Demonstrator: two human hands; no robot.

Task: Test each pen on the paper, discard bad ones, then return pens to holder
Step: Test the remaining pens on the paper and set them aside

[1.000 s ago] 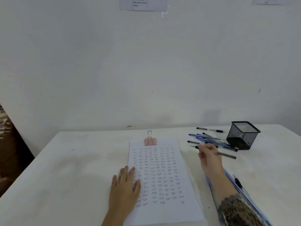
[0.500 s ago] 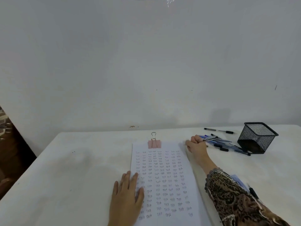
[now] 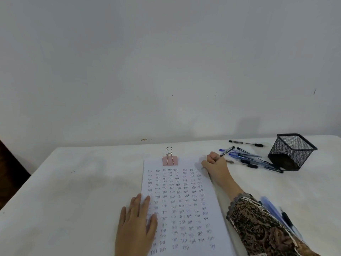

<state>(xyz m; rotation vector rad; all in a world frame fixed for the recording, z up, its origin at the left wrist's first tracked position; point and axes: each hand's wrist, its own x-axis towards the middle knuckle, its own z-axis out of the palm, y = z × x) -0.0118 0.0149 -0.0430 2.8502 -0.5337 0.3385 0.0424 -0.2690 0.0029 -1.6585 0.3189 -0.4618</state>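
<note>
A white paper [image 3: 181,204] covered in rows of small written words lies on the table, held at its top by a pink binder clip [image 3: 170,160]. My left hand [image 3: 137,226] rests flat on the paper's lower left edge. My right hand [image 3: 215,166] grips a black pen [image 3: 227,151] in a writing hold, its tip at the paper's top right corner. Several blue and black pens [image 3: 252,160] lie in a loose pile to the right. Beside that pile stands a black mesh holder [image 3: 292,151]. Another black pen [image 3: 246,143] lies alone behind them.
The white table [image 3: 73,191] meets a bare wall at the back. A blue folder with a pen on it [image 3: 276,213] lies under my right forearm. The table's left edge drops off beside a dark area.
My right hand has lifted a pen from the pile and carried it left to the paper's top right corner. The left hand has stayed on the paper.
</note>
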